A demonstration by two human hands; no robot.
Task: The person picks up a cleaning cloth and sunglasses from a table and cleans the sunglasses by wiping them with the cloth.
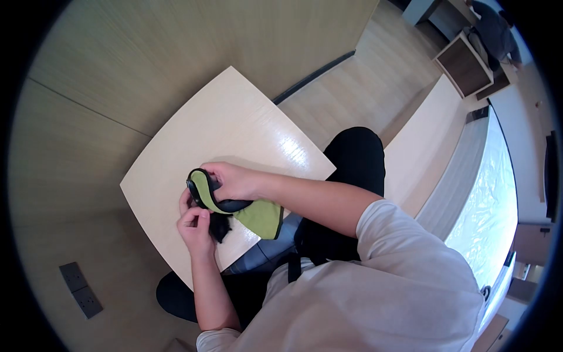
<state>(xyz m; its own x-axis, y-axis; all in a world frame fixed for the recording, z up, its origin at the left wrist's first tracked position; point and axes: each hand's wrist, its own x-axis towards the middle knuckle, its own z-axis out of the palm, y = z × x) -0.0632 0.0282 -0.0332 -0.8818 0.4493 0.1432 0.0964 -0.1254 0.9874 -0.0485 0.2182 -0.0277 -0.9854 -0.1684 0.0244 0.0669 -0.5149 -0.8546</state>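
Observation:
A green fabric piece with black edging lies at the near side of the small table, one end curled up into a loop with a dark inner side. My right hand grips the curled part from above, its fingers partly hidden in the fold. From the other side, my left hand pinches the piece's lower edge with thumb and finger. Below the fold, beside my left hand, is a dark, ragged-looking bit; whether it joins the green piece I cannot tell. The green flap reaches past the table edge towards my lap.
The pale square table stands close to a wood-panelled wall. Wall sockets are at lower left. My knees flank the table. A long pale bench-like surface runs along the right. Another person is far off at upper right.

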